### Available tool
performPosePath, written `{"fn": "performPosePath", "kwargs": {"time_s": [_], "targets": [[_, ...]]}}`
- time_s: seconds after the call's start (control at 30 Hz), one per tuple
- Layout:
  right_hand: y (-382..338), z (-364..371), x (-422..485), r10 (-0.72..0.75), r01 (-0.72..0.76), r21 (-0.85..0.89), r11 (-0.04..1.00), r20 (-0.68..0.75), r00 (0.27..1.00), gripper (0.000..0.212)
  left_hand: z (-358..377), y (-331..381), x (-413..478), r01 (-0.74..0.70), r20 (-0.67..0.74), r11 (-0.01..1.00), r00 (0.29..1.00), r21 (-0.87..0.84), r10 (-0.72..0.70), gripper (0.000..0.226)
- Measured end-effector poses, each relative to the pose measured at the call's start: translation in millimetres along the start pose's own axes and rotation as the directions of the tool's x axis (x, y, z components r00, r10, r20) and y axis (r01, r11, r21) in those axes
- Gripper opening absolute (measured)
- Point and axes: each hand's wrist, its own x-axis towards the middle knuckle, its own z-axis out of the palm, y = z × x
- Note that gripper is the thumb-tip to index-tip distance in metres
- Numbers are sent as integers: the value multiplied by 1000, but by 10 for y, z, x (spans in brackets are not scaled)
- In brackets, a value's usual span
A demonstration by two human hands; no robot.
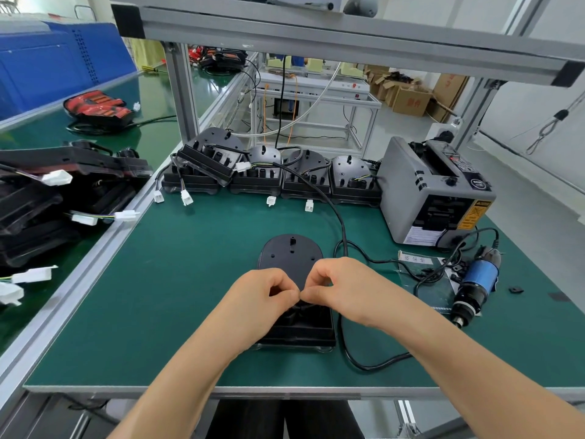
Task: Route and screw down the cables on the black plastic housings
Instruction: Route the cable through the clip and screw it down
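A black plastic housing [290,252] with a rounded far end lies on the green mat in front of me. My left hand [265,288] and my right hand [337,285] meet over its middle, fingers curled, pinching something small and dark where the black cable [343,343] enters the housing. The pinched part is hidden by my fingers. The cable loops off the housing's right side and runs across the mat. A blue electric screwdriver [476,285] lies to the right, untouched.
Several finished housings [305,175] with white connectors stand in a row at the back. A grey tape dispenser [433,191] sits back right. More housings [47,198] are stacked on the left bench. A paper sheet [424,286] lies by the screwdriver.
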Motion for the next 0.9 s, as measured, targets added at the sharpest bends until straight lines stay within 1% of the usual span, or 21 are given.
{"fn": "performPosePath", "kwargs": {"time_s": [0.2, 0.4, 0.63, 0.77, 0.83, 0.9], "targets": [[75, 56, -7, -17, 17, 54, 998, -10, 1000, 5, 20, 17, -63, 10, -47, 998, 999, -68, -13, 16], [92, 53, 3, 1, 1, 83, 997, -26, 1000, 12, 40, 29, -81, 32, -99, 997, 994, -73, -39, 14], [107, 58, 8, -22, 21, 119, 993, 5, 1000, 11, 52, 13, -52, 54, -88, 996, 994, -77, -61, 15], [123, 63, 1, -46, 46, 94, 994, -1, 999, 12, 29, -18, -89, -1, -71, 997, 997, -83, -5, 16], [129, 52, 3, -46, 45, 90, 995, 6, 999, 12, -1, -55, -143, -71, -67, 996, 996, -62, 66, 12], [136, 26, 7, -29, 26, 124, 992, 27, 999, 12, -2, -97, -205, -167, -43, 986, 985, 18, 168, 15]]}}
